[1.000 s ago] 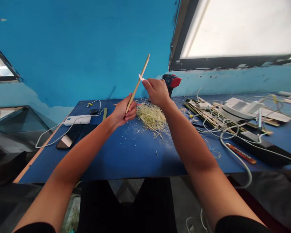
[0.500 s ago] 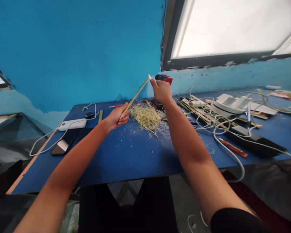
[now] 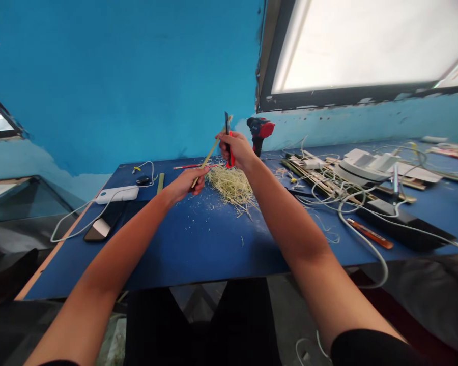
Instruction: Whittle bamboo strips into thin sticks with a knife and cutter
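Observation:
My left hand point(image 3: 191, 182) is closed round the lower part of a thin yellowish stick point(image 3: 212, 149), which slants up to the right. Higher up, my right hand point(image 3: 234, 147) grips a red and black utility knife point(image 3: 229, 150), its dark blade pointing up beside the stick's upper end. The fingertips of my right hand are close to the stick; whether they touch it I cannot tell. Below both hands a heap of pale shavings point(image 3: 231, 188) lies on the blue table point(image 3: 209, 254).
Behind my right hand stands a red and black drill point(image 3: 260, 129). On the right are tangled white cables point(image 3: 341, 198), strips of wood, a white model boat part point(image 3: 361, 169) and an orange tool point(image 3: 370, 234). A phone point(image 3: 98, 230) and white power bank point(image 3: 117, 194) lie left.
My right hand has moved a little left and down and turned, so the knife's red handle now shows. The stick's top has shifted slightly left, and the drill is less hidden.

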The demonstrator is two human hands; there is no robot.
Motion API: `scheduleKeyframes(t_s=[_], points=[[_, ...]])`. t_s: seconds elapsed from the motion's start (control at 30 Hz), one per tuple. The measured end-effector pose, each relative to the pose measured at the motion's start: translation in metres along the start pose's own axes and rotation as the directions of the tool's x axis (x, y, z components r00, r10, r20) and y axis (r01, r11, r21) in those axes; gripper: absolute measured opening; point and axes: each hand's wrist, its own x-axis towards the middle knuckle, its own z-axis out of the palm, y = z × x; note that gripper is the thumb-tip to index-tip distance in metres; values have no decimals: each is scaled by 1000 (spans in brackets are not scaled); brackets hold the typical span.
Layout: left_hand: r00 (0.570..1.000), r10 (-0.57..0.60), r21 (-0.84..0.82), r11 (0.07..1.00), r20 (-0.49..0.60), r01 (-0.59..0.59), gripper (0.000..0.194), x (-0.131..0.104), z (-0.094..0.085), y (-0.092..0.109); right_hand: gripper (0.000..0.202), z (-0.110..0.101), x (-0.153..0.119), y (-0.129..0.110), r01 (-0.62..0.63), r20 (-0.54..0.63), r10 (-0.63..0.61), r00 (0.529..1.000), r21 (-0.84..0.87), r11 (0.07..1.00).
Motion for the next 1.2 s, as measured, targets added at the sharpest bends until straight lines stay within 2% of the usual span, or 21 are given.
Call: scheduleKeyframes(t_s=[0.1,0.17,0.27,0.33,0.4,0.5,0.6,0.7,0.77,0.83,0.87,0.93,1.03,1.13,1.2], points=[[993,24,162,987,-117,-5,37,3,0,2,29,1,-4,-1,-12,5,12,1000,12,1000],[975,137,297,951,-173,-81,32,4,-3,2,29,1,-5,0,-26,-10,26,1000,5,1000],[887,400,582,787,-230,-204,31,2,-10,2,30,2,-1,3,-26,-151,30,988,34,999],[824,511,706,677,-244,-210,22,0,-15,3,30,-2,5,5,-35,-283,55,958,77,996],[802,539,763,623,-257,-174,14,-2,-20,5,26,-8,9,6,-54,-386,95,917,116,992],[793,538,785,606,-286,-128,15,-3,-25,7,14,-19,11,7,-67,-473,117,873,121,990],[789,536,774,621,-301,-127,27,-2,-28,10,11,-27,9,4,-92,-477,102,873,43,995],[785,512,708,693,-348,-138,40,0,-28,13,10,-33,6,-1,-118,-406,5,914,-254,960],[803,428,569,811,-415,-138,37,1,-26,16,12,-37,3,-5,-106,-330,-92,939,-535,838],[846,288,363,924,-449,-122,36,1,-22,20,24,-38,1,-9,-79,-247,-148,958,-720,690],[867,222,258,959,-446,-113,37,1,-19,21,28,-37,0,-10,-55,-205,-156,966,-757,651],[896,128,72,992,-425,-107,39,0,-15,25,34,-31,-4,-12,22,-107,-156,982,-754,657],[914,36,-146,984,-404,-103,43,-3,-11,30,46,-12,-12,-16,194,97,-181,979,-735,649],[910,-35,-270,959,-414,-86,48,-6,-10,36,49,9,-24,-22,347,297,-180,938,-799,491],[898,-54,-302,949,-436,-90,49,-8,-9,40,51,21,-32,-26,413,390,-142,910,-818,401]])
